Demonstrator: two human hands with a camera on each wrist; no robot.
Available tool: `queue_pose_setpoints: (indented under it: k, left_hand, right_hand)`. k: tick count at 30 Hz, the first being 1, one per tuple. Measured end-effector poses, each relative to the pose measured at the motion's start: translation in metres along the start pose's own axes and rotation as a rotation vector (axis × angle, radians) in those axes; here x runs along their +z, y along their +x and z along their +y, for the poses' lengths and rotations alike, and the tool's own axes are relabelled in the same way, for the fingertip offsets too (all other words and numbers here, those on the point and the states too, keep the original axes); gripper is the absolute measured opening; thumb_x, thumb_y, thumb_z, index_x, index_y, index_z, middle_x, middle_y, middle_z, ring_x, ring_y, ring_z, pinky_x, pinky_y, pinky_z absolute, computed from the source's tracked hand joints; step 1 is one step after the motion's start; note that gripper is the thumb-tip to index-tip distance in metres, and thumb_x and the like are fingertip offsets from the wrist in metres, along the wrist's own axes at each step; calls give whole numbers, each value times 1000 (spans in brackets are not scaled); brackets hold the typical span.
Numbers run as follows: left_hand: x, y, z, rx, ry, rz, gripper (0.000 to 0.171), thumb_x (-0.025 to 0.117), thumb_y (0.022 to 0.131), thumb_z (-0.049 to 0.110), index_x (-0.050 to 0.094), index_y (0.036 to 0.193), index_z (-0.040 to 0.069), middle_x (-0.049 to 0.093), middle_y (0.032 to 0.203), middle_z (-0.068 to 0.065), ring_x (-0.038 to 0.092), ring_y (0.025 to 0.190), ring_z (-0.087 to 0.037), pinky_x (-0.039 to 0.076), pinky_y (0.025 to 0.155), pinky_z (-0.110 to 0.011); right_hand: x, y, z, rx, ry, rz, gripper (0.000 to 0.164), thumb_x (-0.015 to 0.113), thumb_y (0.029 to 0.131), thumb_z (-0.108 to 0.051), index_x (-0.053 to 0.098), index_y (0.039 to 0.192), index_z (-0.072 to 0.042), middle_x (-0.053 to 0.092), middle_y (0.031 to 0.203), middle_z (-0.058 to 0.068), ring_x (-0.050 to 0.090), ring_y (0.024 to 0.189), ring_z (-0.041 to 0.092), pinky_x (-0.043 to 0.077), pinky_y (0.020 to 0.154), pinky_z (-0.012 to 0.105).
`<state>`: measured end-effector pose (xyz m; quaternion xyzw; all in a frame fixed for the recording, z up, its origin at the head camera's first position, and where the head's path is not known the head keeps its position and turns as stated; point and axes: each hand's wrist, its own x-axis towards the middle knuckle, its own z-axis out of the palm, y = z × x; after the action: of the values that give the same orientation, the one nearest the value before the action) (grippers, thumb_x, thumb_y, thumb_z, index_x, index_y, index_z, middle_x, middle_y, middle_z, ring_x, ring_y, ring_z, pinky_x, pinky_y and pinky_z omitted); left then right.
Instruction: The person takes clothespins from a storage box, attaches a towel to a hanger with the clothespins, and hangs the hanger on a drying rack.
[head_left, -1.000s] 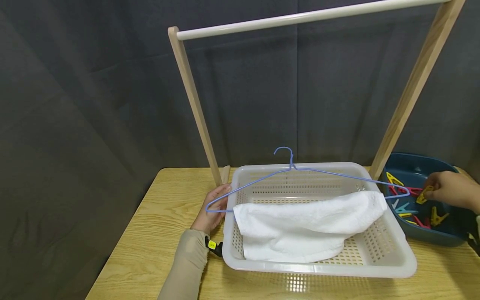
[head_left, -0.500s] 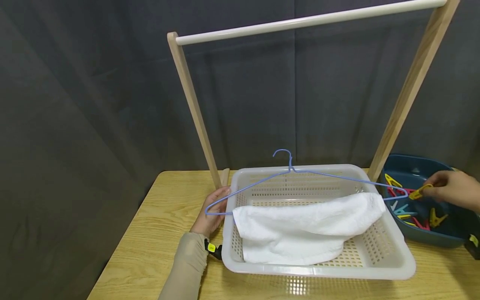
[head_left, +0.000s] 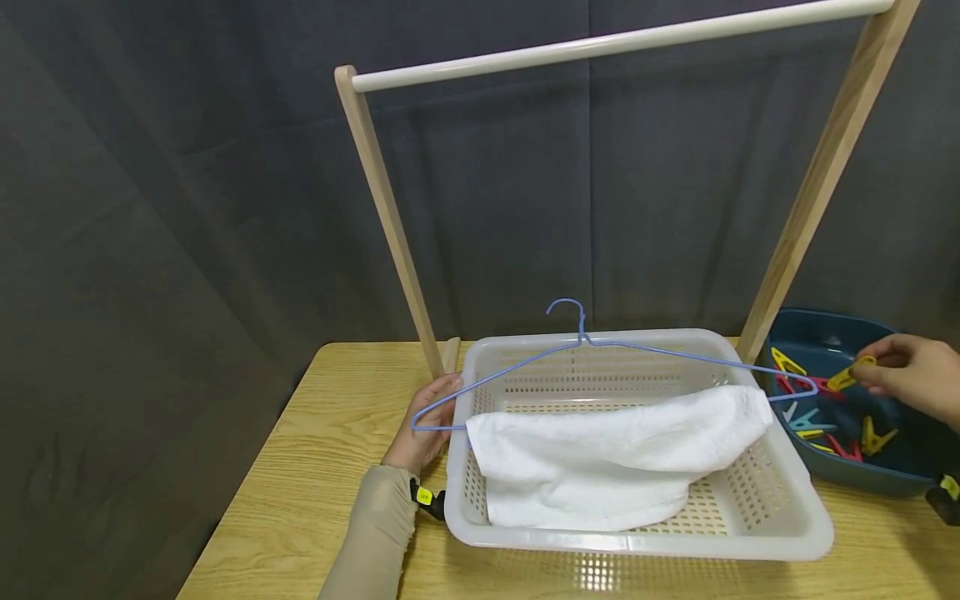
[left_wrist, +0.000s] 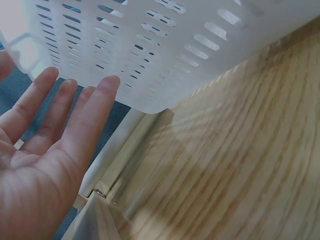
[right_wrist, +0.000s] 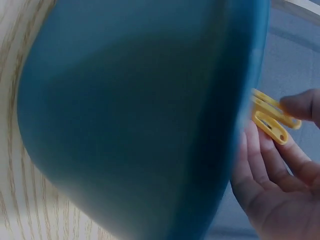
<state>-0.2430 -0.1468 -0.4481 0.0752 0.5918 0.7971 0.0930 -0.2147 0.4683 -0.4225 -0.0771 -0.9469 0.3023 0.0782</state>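
Note:
Above the dark blue basin (head_left: 862,478), my right hand (head_left: 917,371) pinches a yellow clothespin (head_left: 846,377) between thumb and fingers. The right wrist view shows the same clothespin (right_wrist: 274,113) beyond the basin's rim, thumb on one side. My left hand (head_left: 426,427) is at the left side of a white plastic basket (head_left: 615,540). Its fingers (left_wrist: 80,122) are extended towards the perforated wall in the left wrist view. Lying across the basket is a blue wire hanger (head_left: 582,323), with a white towel (head_left: 600,467) draped over its lower bar.
Behind the basket stands a wooden rack (head_left: 390,217) with a white rail (head_left: 615,36). Several clothespins lie in the basin, among them a yellow one (head_left: 876,437) and a light blue one (head_left: 804,419). A dark curtain (head_left: 487,200) hangs behind the wooden table (head_left: 322,417).
The yellow clothespin has risen slightly in my right hand and turned from pointing downward to slanting left. The left hand, hanger and towel have stayed in place.

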Motion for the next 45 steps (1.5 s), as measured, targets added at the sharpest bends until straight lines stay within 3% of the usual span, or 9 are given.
queue_pose_setpoints:
  k: [5, 11, 17, 23, 31, 36, 40, 43, 45]
  left_hand:
    - [0, -1, 0, 5, 1, -3, 32, 48, 107, 12, 58, 132, -6, 68, 103, 0, 68, 92, -10, 58, 76, -23]
    - [0, -1, 1, -5, -12, 3, 28, 49, 106, 11, 61, 128, -2, 68, 103, -1, 67, 92, -11, 58, 77, -24]
    - [0, 0, 2, -11, 4, 2, 26, 50, 106, 12, 62, 125, -1, 67, 103, -3, 67, 90, -10, 58, 76, -24]
    - [-3, 1, 2, -38, 37, -5, 29, 49, 107, 15, 60, 128, -3, 68, 103, -2, 68, 92, -11, 58, 78, -26]
    - [-6, 1, 5, -68, 30, -11, 19, 50, 107, 14, 68, 115, 11, 69, 101, -1, 68, 91, -12, 59, 76, -27]
    - [-8, 0, 10, -67, 77, -40, 18, 51, 107, 16, 68, 114, 12, 69, 102, 0, 69, 94, -12, 59, 78, -27]
    - [-9, -1, 17, -66, 127, -55, 18, 52, 107, 16, 65, 118, 9, 70, 103, 0, 70, 94, -13, 60, 76, -28]
    - [-11, -3, 21, -72, 163, -62, 23, 53, 106, 16, 63, 124, 3, 69, 105, 0, 70, 94, -13, 60, 77, -29]
    - [-13, -3, 24, -78, 192, -76, 29, 54, 107, 17, 60, 129, -1, 69, 109, 0, 70, 98, -14, 60, 81, -31]
  right_hand:
    - [-5, -12, -26, 0, 40, 57, 31, 59, 101, -9, 50, 107, 20, 62, 81, 27, 61, 57, 15, 53, 50, 23]
    - [15, 21, 41, 12, 90, 119, 56, 54, 105, -38, 51, 118, 16, 60, 93, 28, 61, 58, 6, 54, 50, 21]
    - [-6, -20, -34, 16, 151, 90, 37, 52, 105, -9, 45, 118, 25, 54, 95, 38, 56, 57, -5, 53, 52, 16]
    - [-4, -17, -27, 22, 200, 88, 39, 53, 105, -14, 49, 116, 23, 58, 94, 35, 56, 57, -6, 53, 53, 16]
    - [-5, -19, -34, -5, 178, 101, 48, 53, 106, -15, 42, 127, 27, 54, 99, 39, 52, 59, -12, 53, 54, 14]
    - [-4, -19, -36, 23, 218, 136, 48, 55, 105, -16, 43, 127, 24, 53, 98, 28, 51, 59, -13, 52, 54, 13]
    - [-6, -22, -39, 23, 234, 141, 49, 56, 104, -14, 41, 129, 25, 58, 84, 0, 50, 60, -17, 50, 55, 10]
    - [-7, -25, -43, 45, 264, 153, 48, 57, 103, -15, 42, 128, 24, 48, 76, -28, 50, 60, -19, 49, 55, 9]
    - [-7, -26, -44, 52, 283, 161, 48, 57, 104, -15, 41, 127, 24, 43, 75, -35, 49, 60, -20, 49, 55, 9]
